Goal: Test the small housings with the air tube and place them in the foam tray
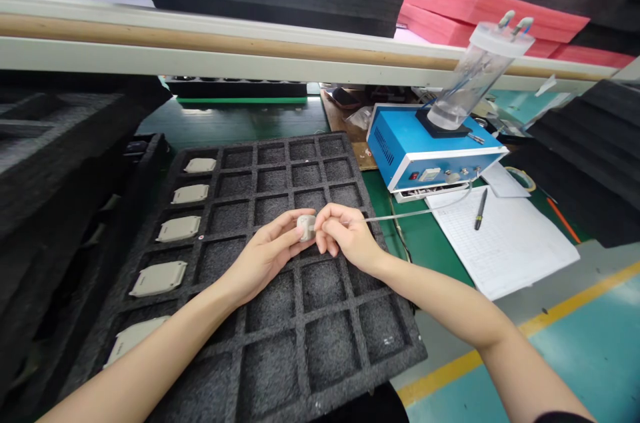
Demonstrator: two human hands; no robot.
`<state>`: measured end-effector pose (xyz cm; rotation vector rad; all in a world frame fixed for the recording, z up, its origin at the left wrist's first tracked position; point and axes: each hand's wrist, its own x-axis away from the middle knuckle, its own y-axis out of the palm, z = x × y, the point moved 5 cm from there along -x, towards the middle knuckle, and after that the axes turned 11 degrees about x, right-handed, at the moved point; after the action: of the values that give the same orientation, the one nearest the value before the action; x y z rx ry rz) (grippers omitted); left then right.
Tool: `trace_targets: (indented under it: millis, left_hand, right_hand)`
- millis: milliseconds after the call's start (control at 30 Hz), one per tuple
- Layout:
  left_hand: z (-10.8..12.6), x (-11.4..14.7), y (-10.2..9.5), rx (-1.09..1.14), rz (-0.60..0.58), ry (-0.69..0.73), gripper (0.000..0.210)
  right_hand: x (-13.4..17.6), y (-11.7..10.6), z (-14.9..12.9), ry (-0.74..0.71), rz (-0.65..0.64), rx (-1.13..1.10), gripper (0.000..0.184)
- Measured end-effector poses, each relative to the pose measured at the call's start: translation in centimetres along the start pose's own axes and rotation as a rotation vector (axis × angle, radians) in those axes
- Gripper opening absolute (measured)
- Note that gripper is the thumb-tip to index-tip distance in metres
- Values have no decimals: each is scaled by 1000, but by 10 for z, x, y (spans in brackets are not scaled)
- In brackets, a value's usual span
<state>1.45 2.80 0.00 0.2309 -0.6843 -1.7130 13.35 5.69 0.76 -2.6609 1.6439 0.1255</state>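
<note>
Between the thumb and fingers of my left hand (pixel 270 246) is a small light-grey plastic housing (pixel 305 228), held above the middle of the foam tray. My right hand (pixel 347 233) is closed in a pinch on the end of a thin clear tube (pixel 403 215), right beside the housing; its fingers hide the tube's tip. The tube runs back to the front of a blue machine (pixel 435 143). Below both hands lies the black foam tray (pixel 353 311) with square pockets. Its left column holds several flat beige plastic covers (pixel 180 228).
A clear cylinder (pixel 465 86) stands on the machine. At the right lie paper sheets (pixel 520 250), a black pen (pixel 481 210) and a tape roll (pixel 520 178). Stacked black foam (pixel 60 196) rises at the left. A shelf edge (pixel 225 53) crosses above the bench.
</note>
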Motion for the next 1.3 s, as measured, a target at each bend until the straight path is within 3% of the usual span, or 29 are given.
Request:
trace_targets:
  millis: [1300]
  left_hand:
    - [-1,-1,-2,-3,-12,8,26]
  right_hand:
    - [1,0,1,0,-3,-8,7]
